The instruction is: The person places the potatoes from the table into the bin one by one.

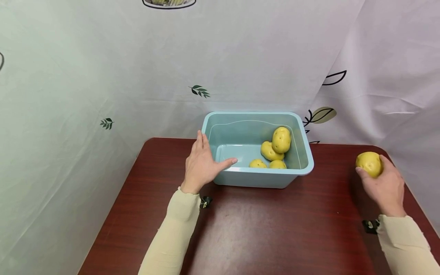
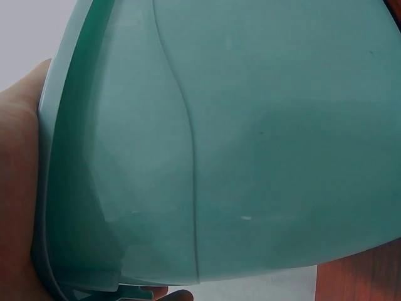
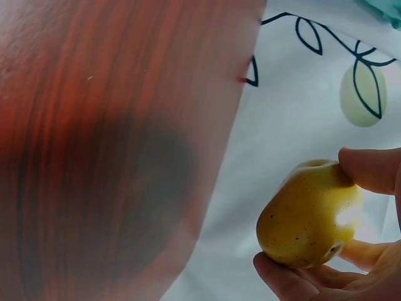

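Observation:
A light blue plastic bin [image 1: 254, 180] stands at the back of the table with several yellow potatoes [image 1: 281, 140] heaped in its right half. My left hand [image 1: 202, 163] rests on the bin's left front corner, fingers straight along the left rim and thumb reaching over the front rim. The left wrist view is mostly filled by the bin's outer wall [image 2: 269, 138]. Off to the right of the bin, my right hand [image 1: 386, 187] holds another potato [image 1: 369, 164] between thumb and fingers. In the right wrist view that potato [image 3: 307, 216] appears raised above the table.
The dark red-brown wooden table [image 1: 254, 229] has rounded back corners. White cloth [image 1: 254, 57] with leaf prints hangs behind it and along both sides, close to the bin's back. A dark band [image 1: 371, 226] sits at the right wrist.

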`<action>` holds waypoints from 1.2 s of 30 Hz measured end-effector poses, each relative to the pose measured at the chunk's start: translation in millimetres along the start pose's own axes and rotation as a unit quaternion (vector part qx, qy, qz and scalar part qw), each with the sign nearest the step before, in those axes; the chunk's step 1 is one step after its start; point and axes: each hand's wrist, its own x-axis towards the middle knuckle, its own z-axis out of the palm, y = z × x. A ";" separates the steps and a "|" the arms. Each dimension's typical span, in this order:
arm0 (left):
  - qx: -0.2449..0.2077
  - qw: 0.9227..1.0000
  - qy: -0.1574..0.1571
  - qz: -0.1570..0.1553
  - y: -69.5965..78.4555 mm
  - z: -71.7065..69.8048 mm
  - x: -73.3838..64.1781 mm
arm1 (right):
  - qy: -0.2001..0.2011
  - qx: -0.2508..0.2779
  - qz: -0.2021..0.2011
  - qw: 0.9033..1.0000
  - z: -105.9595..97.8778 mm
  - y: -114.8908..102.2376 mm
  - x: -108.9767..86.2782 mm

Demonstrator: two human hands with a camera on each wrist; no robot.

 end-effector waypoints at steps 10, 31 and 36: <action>-0.004 1.000 0.001 0.000 1.1 -0.6 -0.4 | 0.009 0.005 -0.013 1.000 -2.5 -11.4 -3.5; -0.004 1.000 0.000 0.000 0.5 -0.1 -0.6 | 0.049 0.032 -0.063 0.996 -8.8 -42.0 -8.6; -0.003 1.000 0.001 0.002 0.4 -0.1 -0.4 | 0.046 0.034 -0.062 0.996 -11.7 -50.0 -9.5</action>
